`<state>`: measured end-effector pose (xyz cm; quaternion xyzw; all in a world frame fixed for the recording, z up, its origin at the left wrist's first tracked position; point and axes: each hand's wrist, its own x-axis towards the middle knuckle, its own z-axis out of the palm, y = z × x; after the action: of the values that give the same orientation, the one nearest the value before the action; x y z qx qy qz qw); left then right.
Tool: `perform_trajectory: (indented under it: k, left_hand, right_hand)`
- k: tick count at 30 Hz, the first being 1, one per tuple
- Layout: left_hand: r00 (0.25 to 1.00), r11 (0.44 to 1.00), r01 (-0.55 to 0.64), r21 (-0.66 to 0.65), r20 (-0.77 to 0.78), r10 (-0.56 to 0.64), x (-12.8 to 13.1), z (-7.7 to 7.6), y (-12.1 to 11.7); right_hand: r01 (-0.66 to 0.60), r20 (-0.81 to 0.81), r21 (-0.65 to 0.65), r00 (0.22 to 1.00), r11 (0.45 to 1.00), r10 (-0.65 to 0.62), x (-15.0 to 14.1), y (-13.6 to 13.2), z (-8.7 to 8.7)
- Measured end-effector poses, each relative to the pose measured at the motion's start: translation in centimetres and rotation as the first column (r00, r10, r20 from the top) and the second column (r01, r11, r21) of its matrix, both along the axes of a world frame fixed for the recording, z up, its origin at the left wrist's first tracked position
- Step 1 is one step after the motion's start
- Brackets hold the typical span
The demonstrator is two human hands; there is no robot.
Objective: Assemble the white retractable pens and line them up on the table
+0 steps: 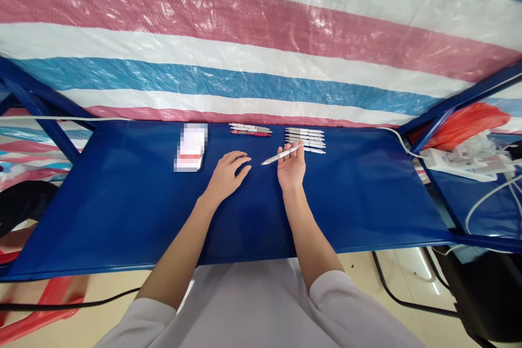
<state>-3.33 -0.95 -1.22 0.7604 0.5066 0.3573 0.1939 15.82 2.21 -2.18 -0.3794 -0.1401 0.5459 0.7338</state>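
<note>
In our right hand [291,169], palm up, we pinch a pen [280,155] between thumb and curled fingers, just in front of the row [304,134] of white pens. The pen's long axis slants: its free end points left and toward us, its other end right and away, at our fingertips. The row's pens lie side by side, running left to right, and our fingers cover some near ones in part. Our left hand [227,174], left of the row, is empty, fingers loosely spread and thumb apart. Also left of the row lie a small bunch [249,128] with a red pen [252,134], then the phone [191,147]. Well right of the row are the power strip [460,166] and red bag [465,124]; behind it hangs the striped sheet [261,49]. The phone's screen is blurred, and we can read no writing on the pens.
</note>
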Motion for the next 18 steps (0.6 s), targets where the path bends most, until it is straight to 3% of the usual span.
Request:
perform_trajectory:
  k: [6, 18]
  left_hand:
    - [0.955, 0.999, -0.005, 0.046, -0.298, 0.018, 1.2, -0.9, 0.6]
    - [0.952, 0.997, -0.069, 0.045, -0.295, 0.079, 1.5, -2.4, 0.6]
  right_hand:
    - [-0.033, -0.188, 0.097, 0.981, 0.995, 0.051, 0.5, -0.2, 0.1]
    - [-0.004, -0.199, 0.166, 0.979, 0.986, 0.038, 0.7, -0.7, -0.6]
